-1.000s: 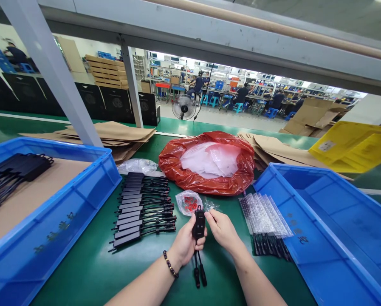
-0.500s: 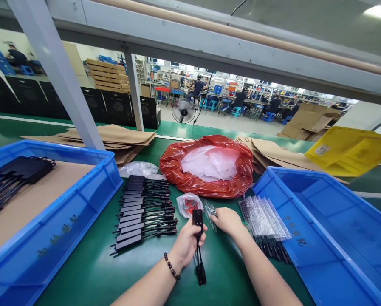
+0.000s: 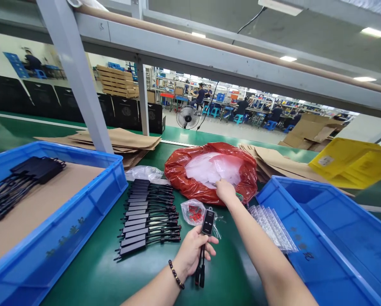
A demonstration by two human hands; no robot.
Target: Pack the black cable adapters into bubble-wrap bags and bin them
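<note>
My left hand is closed round a small flat black electronic module with short black cables hanging below it. The module stands nearly upright, its face toward me. My right hand is pinched at the near rim of a red plastic bag full of thin white translucent sheets or pouches. A slim greyish tip shows at its fingers and a bit of green by its wrist; what it holds I cannot make out. Beside the module lie a clear bag of small red parts and some clear thin pieces.
Left of my hands is a row of black cabled modules. A blue bin at far left holds more black parts. Bubble wrap pouches lie by the right blue bin. Brown cardboard sheets and a metal frame post stand behind.
My right hand has moved up and forward from the clear thin pieces to the red bag. My left hand has shifted slightly with the module, which is turned more. The whole view has shifted a little.
</note>
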